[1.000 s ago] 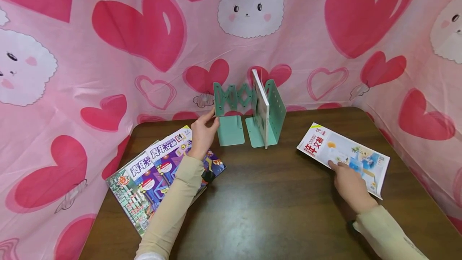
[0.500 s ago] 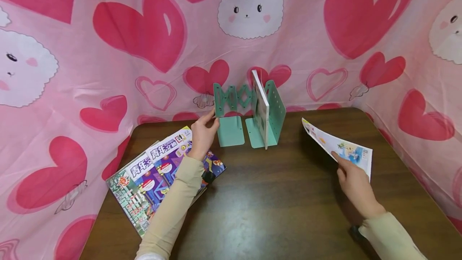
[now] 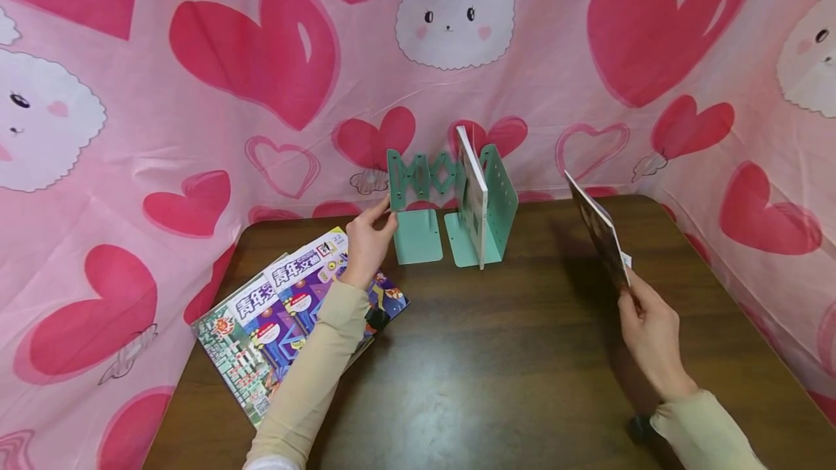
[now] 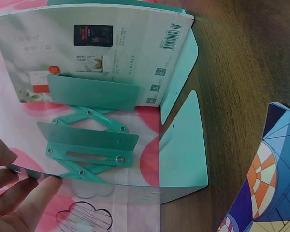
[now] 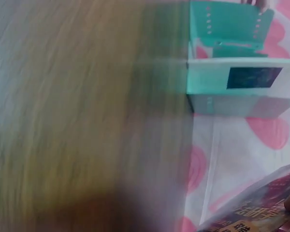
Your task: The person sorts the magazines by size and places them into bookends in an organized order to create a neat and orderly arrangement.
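A green expandable book rack (image 3: 418, 236) stands by the back cloth. My left hand (image 3: 368, 245) pinches the edge of its left end panel, with thumb and fingers (image 4: 38, 198) on either side of it in the left wrist view. One white magazine (image 3: 474, 198) stands upright in the rack, leaning at the right end plate. On the right, my right hand (image 3: 653, 336) grips a magazine (image 3: 599, 231) by its near end, held nearly on edge above the table. Its dark printed side (image 5: 261, 208) shows in the right wrist view, which is partly blurred.
Several magazines (image 3: 261, 339) lie fanned out on the left of the brown wooden table (image 3: 496, 383), partly under the left forearm. A pink cloth (image 3: 287, 78) with hearts and rabbits hangs behind and at both sides.
My right hand has lifted the magazine and turned it from nearly flat, cover up, to standing nearly on edge. The left hand and the rack stay in place.
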### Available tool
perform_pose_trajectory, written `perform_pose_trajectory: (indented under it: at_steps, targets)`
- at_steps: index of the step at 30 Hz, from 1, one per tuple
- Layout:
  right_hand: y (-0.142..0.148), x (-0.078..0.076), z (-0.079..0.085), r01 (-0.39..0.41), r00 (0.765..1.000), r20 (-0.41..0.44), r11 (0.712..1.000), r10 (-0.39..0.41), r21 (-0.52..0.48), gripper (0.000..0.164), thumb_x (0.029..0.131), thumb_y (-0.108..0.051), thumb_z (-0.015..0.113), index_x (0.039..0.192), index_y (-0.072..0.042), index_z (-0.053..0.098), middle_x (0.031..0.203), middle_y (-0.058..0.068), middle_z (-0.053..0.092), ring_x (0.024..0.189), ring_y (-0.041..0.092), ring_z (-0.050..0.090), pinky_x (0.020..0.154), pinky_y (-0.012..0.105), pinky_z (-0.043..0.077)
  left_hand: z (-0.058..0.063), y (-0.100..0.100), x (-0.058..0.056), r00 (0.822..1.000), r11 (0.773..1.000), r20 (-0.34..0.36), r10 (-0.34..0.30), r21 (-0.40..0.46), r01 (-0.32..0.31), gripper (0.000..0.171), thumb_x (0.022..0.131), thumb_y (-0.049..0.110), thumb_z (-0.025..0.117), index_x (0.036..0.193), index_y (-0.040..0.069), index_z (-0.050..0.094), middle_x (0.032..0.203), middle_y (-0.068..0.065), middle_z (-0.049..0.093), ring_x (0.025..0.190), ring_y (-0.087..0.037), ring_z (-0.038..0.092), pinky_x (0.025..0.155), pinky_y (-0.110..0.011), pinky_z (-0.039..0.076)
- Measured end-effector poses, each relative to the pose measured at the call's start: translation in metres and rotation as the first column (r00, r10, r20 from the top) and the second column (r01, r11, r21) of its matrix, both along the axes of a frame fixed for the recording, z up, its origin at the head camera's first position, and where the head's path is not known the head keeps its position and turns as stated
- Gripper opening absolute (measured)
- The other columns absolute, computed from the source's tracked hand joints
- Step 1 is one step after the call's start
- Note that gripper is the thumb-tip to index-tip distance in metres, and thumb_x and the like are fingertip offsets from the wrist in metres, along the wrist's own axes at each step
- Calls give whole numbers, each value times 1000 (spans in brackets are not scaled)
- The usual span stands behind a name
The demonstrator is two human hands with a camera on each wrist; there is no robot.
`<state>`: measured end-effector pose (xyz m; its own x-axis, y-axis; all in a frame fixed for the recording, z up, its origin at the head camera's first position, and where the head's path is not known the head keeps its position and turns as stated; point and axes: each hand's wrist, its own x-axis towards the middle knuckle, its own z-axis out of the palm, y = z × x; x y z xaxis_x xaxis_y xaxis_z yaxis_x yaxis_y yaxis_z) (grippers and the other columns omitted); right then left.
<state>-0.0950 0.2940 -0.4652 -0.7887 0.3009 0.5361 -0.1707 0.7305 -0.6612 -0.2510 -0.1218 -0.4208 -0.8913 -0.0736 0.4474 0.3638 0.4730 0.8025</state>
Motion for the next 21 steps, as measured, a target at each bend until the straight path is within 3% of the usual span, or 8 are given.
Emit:
perform_pose_trajectory:
  at_steps: [6, 8, 12, 17, 21]
  targets:
    - [-13, 6, 8, 20, 1000, 8, 996, -20, -84, 41, 100, -2, 59, 137, -14, 70, 121, -16, 68, 79, -8, 51, 71, 6, 37, 0, 1, 1, 999, 1000, -37, 9, 1, -9, 42, 95, 8, 70, 138, 8, 68, 125, -17, 73, 105, -27, 72, 64, -22, 47]
    - [-17, 8, 10, 12, 1000, 14, 993, -10, -115, 40, 101, -4, 59, 138, -15, 70, 125, -18, 67, 87, -12, 56, 76, 3, 40, 0, 1, 1, 999, 1000, -35, 7, -2, -7, 43, 95, 7, 70, 138, 9, 68, 126, -16, 73, 105, -27, 72, 63, -22, 46]
    - [-24, 12, 16, -11, 1000, 28, 991, 15, -137, 38, 103, -6, 60, 138, -16, 70, 128, -9, 70, 93, -15, 57, 79, 2, 41, 0, 1, 1, 1000, 1000, -13, 2, -3, -2, 43, 97, 9, 70, 140, 11, 67, 128, -16, 72, 109, -28, 71, 66, -22, 47]
    - [-33, 19, 24, -16, 998, 50, 988, 24, -153, 38, 102, -6, 60, 136, -18, 71, 116, -32, 62, 86, -12, 57, 74, 4, 42, 0, 1, 1, 1000, 1000, 10, 0, -1, 0, 43, 98, 11, 70, 141, 13, 66, 130, -14, 72, 106, -25, 70, 65, -19, 44]
    - [-39, 24, 30, -25, 998, 47, 983, 34, -183, 36, 102, -4, 60, 135, -14, 72, 111, -35, 62, 84, -13, 60, 71, 4, 44, 1, 1, 1, 1000, 1000, 25, -2, 6, 2, 43, 99, 11, 70, 141, 15, 65, 131, -15, 71, 107, -25, 71, 63, -18, 44]
